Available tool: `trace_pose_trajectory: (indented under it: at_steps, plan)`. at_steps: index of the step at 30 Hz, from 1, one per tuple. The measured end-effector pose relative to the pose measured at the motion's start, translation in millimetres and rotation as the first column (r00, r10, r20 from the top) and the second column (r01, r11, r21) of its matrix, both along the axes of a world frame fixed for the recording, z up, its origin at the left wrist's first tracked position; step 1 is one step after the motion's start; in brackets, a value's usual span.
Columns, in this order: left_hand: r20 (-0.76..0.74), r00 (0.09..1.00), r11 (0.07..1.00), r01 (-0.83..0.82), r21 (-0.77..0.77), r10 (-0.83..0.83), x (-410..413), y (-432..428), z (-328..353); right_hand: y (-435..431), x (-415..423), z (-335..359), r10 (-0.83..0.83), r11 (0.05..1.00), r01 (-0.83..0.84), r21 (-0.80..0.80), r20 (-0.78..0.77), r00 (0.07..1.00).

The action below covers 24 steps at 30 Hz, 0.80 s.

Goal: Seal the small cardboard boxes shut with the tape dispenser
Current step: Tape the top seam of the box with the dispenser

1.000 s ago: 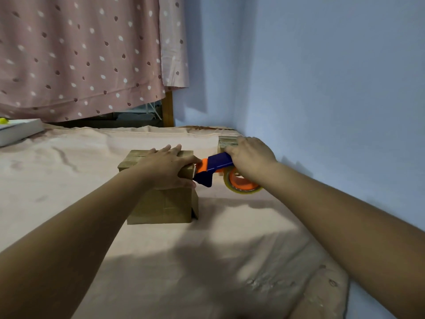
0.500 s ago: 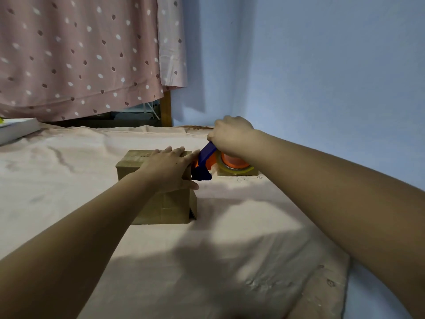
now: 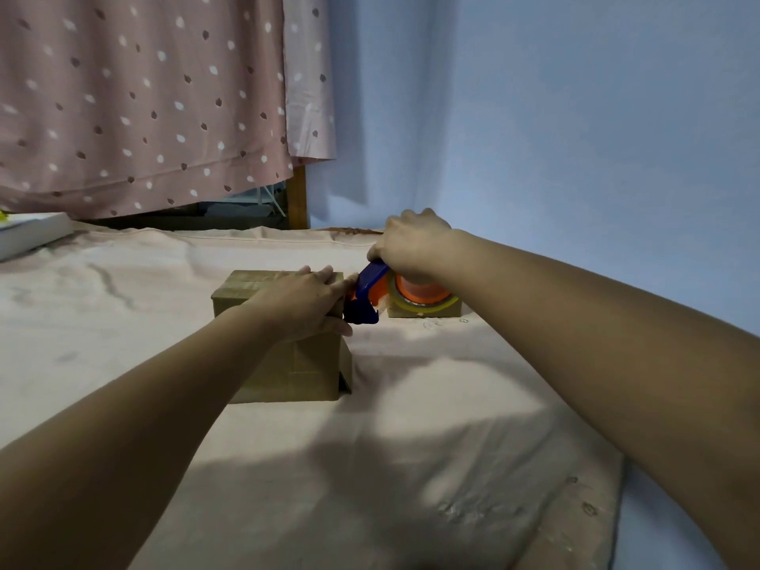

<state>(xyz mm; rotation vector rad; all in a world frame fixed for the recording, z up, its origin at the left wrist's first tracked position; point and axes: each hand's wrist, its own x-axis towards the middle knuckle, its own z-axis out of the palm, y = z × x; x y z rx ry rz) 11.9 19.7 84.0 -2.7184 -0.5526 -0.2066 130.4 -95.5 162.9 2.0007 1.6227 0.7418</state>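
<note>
A small brown cardboard box (image 3: 288, 370) stands on the cloth-covered surface, its top and front showing tape strips. My left hand (image 3: 302, 302) lies over the box's top right corner, fingers across the top and thumb on the side. My right hand (image 3: 413, 244) grips the blue and orange tape dispenser (image 3: 370, 294) from above; its blue nose sits at the box's upper right edge beside my left fingers. The tape roll (image 3: 423, 296) hangs behind it. A second small box (image 3: 427, 310) sits further back, mostly hidden by the roll.
The pale pink cloth (image 3: 411, 425) covers the whole surface. A blue wall (image 3: 575, 158) runs close along the right. A dotted curtain (image 3: 144, 104) hangs at the back, and a white flat object (image 3: 28, 236) lies at the far left.
My right hand has lifted and turned the dispenser upward from beside the box, so its nose now meets the box's upper right edge. My left hand stays on the box.
</note>
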Motion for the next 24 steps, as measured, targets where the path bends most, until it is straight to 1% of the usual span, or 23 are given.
trace_pose_trajectory:
  at_steps: [6, 9, 12, 15, 18, 21, 24]
  plan:
    - [0.017, 1.000, 1.000, -0.009, -0.018, 0.010, 1, 1, -1, 6, -4, 3, -0.018, 1.000, 0.018, -0.009, 0.031, 0.999]
    - [0.019, 1.000, 1.000, -0.012, -0.027, 0.012, 1, 1, -1, 4, -4, 2, -0.024, 1.000, 0.025, -0.016, 0.020, 1.000]
    - [0.000, 1.000, 0.999, -0.017, -0.027, 0.017, 1, -2, 0, 6, -5, 3, -0.047, 0.998, 0.048, -0.040, 0.021, 0.999]
    - [-0.014, 1.000, 0.999, -0.020, -0.031, 0.019, 0, -6, 3, 13, -11, 8, -0.078, 0.995, 0.082, -0.065, 0.054, 0.996]
    - [-0.012, 1.000, 0.997, -0.029, -0.069, 0.028, 0, -9, 5, 19, -17, 12, -0.101, 0.992, 0.104, -0.076, 0.039, 0.994]
    - [-0.023, 0.999, 0.998, -0.036, -0.059, 0.035, 1, -11, 7, 23, -22, 12, -0.131, 0.987, 0.134, -0.091, 0.041, 0.991]
    - [-0.033, 0.999, 0.996, -0.035, -0.076, 0.032, 4, -8, 1, 27, -26, 9, -0.141, 0.980, 0.151, -0.129, 0.083, 0.987]
